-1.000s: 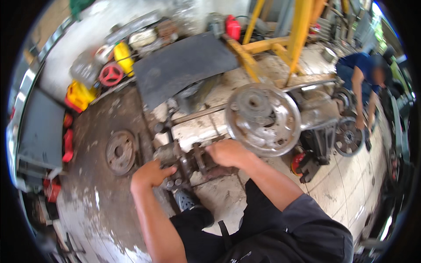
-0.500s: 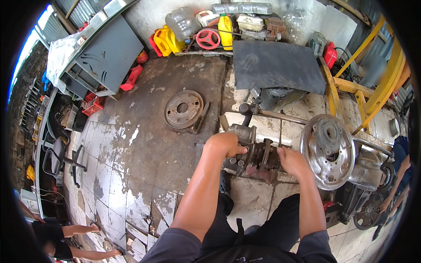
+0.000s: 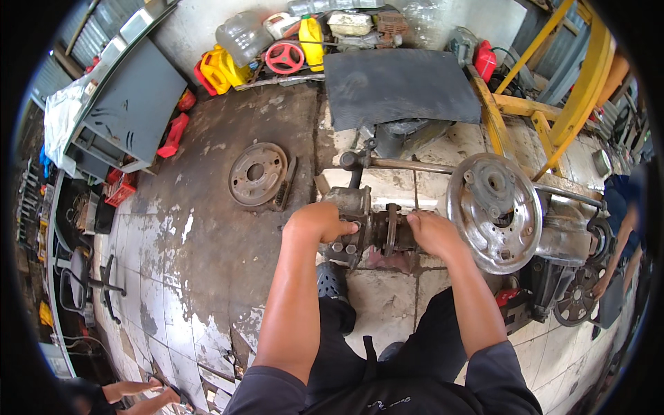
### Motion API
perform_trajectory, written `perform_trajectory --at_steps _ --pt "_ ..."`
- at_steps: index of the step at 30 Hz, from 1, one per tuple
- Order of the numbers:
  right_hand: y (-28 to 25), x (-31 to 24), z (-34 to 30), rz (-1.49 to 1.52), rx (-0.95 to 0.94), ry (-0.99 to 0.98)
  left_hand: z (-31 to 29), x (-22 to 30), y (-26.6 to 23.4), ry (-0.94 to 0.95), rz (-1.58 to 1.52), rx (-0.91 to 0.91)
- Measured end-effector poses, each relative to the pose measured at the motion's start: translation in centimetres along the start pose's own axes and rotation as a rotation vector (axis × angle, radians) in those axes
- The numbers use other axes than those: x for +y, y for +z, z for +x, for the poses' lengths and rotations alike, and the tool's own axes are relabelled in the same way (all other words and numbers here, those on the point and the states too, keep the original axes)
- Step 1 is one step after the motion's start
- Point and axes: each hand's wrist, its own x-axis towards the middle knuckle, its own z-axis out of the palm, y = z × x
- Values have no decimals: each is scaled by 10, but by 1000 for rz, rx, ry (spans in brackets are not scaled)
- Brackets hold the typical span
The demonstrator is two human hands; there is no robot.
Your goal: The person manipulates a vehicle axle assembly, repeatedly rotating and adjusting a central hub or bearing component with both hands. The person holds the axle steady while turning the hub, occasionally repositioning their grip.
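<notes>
A greasy metal axle part lies across the floor in front of me, with a bolted housing at its left and a round flange on its shaft. My left hand is closed round the left housing, its thumb beside the bolt heads. Round the shaft end, right of the flange, my right hand is closed, thumb on top; its fingertips are hidden. A long tie rod with a ball joint runs just behind. Close to my right hand stands a round brake backing plate.
Another backing plate rests on the dark floor at the left. A black sheet and a yellow frame stand behind, jugs along the wall. A co-worker is at the right, another person's legs lower left.
The whole scene has shifted left and slightly up in the picture as my view turned. Both hands keep their hold on the axle part. The legs at the lower left have moved.
</notes>
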Motion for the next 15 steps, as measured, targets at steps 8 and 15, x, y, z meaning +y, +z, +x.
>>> perform_trajectory --at_steps 8,15 --pt "1 -1 -5 16 -5 4 -3 -1 0 -21 -12 -8" --pt "4 0 0 -1 -20 9 -9 4 -7 -48 11 -55"
